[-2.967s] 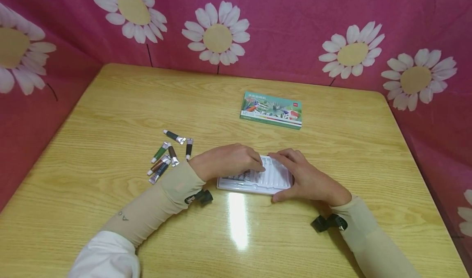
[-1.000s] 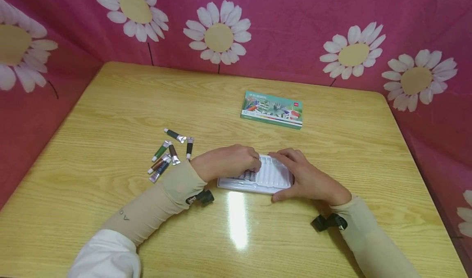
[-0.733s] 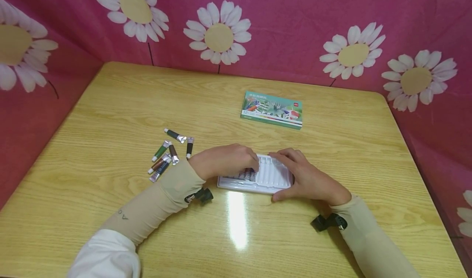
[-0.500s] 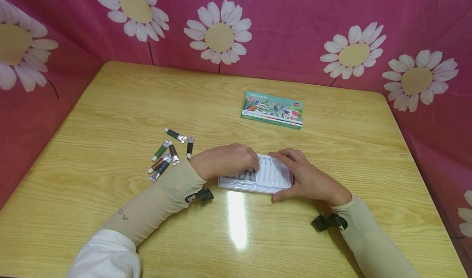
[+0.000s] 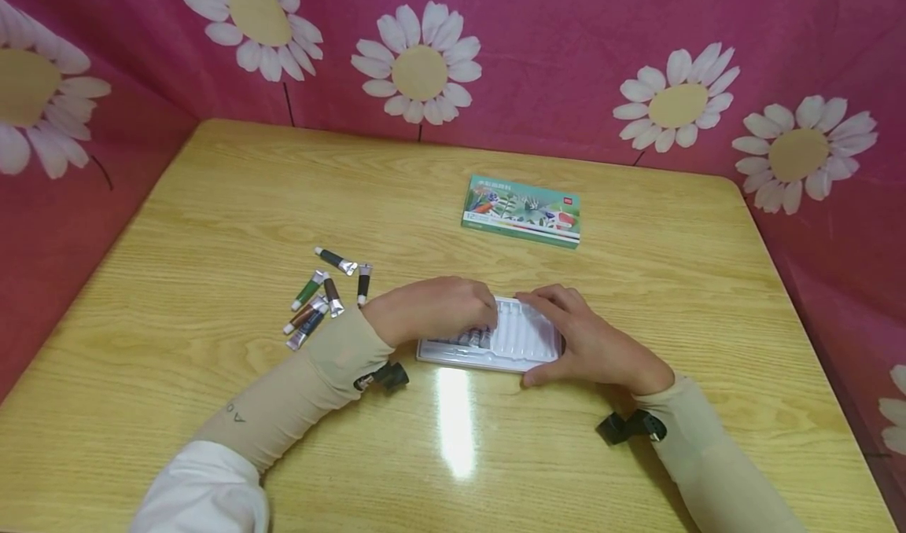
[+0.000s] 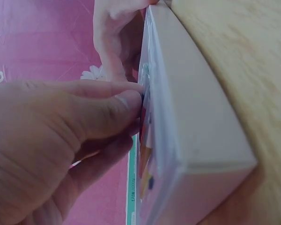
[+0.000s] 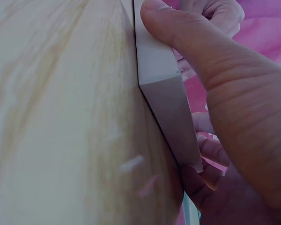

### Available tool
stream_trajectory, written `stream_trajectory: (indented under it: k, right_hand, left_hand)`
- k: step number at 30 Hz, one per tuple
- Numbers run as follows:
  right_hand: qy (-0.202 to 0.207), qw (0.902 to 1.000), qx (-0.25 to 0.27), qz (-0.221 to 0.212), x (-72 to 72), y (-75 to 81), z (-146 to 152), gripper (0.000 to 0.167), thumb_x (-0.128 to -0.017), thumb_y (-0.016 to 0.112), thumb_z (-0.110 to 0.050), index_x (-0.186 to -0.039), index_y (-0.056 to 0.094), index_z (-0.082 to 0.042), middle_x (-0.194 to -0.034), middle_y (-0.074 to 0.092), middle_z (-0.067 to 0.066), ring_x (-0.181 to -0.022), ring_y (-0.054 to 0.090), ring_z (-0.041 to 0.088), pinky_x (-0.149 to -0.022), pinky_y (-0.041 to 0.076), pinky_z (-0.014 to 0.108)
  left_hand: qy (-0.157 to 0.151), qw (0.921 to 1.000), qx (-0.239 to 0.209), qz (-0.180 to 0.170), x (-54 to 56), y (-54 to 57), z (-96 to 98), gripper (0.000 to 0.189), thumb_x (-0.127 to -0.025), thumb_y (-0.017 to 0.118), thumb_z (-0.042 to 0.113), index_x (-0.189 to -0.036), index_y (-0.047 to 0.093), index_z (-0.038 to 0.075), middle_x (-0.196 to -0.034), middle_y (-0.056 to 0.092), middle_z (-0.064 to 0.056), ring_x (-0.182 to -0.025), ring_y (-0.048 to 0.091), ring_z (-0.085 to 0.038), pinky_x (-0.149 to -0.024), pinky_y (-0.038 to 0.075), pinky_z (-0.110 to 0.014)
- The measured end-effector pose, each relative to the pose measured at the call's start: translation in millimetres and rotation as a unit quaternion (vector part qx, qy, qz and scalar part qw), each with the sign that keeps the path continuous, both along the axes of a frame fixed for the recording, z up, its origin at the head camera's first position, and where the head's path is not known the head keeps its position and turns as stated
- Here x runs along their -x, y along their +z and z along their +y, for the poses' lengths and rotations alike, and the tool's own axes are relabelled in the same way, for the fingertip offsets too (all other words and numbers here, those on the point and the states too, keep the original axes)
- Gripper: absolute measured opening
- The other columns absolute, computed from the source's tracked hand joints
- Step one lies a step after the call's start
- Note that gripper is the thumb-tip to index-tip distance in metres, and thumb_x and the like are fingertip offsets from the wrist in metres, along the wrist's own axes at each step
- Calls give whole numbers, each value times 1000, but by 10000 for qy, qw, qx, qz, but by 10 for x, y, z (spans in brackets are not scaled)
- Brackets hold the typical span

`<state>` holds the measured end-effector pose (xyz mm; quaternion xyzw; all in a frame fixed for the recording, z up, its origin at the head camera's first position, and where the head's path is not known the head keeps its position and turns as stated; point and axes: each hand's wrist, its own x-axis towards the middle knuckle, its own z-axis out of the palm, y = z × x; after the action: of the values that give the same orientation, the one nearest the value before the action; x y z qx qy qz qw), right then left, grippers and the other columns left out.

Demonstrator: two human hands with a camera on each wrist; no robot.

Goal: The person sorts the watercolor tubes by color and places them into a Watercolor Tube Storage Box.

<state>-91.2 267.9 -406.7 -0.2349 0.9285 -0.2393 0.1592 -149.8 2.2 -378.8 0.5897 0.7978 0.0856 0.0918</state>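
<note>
A white plastic tray (image 5: 531, 335) with narrow slots lies on the table between the hands. Paint tubes (image 5: 476, 338) fill slots in its left part; the slots on the right hold none. My left hand (image 5: 439, 309) bends over the tray, and in the left wrist view its thumb and fingers pinch a paint tube (image 6: 143, 99) of which only a dark bit shows. The rest of that tube is hidden behind the fingertips. My right hand (image 5: 594, 343) grips the tray's right end, thumb on the near side and fingers around the far side.
Several loose paint tubes (image 5: 309, 291) lie left of the tray, near the left forearm. Behind the tray is a green cardboard paint box (image 5: 521, 212) with a plant print. A pink flowered cloth (image 5: 545, 30) hangs around the wooden table (image 5: 248, 195).
Over three seconds my left hand has shifted slightly left over the tray, and more of the tube ends show beside it. Right hand, tray, box and loose tubes stay in place.
</note>
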Motion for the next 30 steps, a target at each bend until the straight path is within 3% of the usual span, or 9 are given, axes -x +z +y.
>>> stream_trajectory:
  k: [7, 13, 18, 23, 30]
  right_hand:
    - [-13, 10000, -31, -30, 8, 26, -12, 114, -66, 84, -73, -159, 37, -27, -154, 39, -1, -140, 36, 21, -116, 45, 50]
    - [-32, 10000, -43, -7, 3, 16, -9, 116, -65, 83, -75, -160, 36, -27, -153, 39, -1, -139, 36, 21, -116, 44, 50]
    - [-77, 9999, -40, -64, -1, 5, -10, 117, -65, 83, -76, -160, 35, -29, -154, 38, -1, -140, 36, 21, -117, 44, 51]
    - [-129, 9998, -35, -123, 3, 7, -21, 116, -65, 83, -76, -160, 35, -30, -155, 37, -1, -141, 36, 22, -118, 43, 52]
    - [-132, 9998, -45, -114, -1, 12, -16, 116, -64, 83, -75, -160, 36, -30, -155, 38, -1, -140, 37, 22, -118, 43, 52]
  left_hand:
    - [146, 9991, -250, 302, 36, 66, -90, 25, -102, 64, 8, -123, 76, 12, -126, 75, -3, -122, 69, -15, -106, 55, -28]
    - [339, 9981, -178, 489, 81, 155, -196, 30, -97, 71, 8, -126, 75, 14, -128, 75, -1, -124, 68, -17, -106, 55, -29]
    - [735, 9964, -113, 402, 92, 262, -300, 33, -97, 71, 11, -130, 73, 16, -132, 73, 0, -127, 66, -16, -109, 54, -32]
    - [1248, 9919, -218, 40, 115, 355, -424, 32, -100, 67, 13, -131, 72, 17, -133, 72, 1, -128, 65, -16, -111, 53, -35]
    - [1608, 9858, -451, -163, 202, 438, -583, 29, -98, 70, 11, -127, 74, 13, -128, 74, -2, -124, 68, -19, -109, 55, -37]
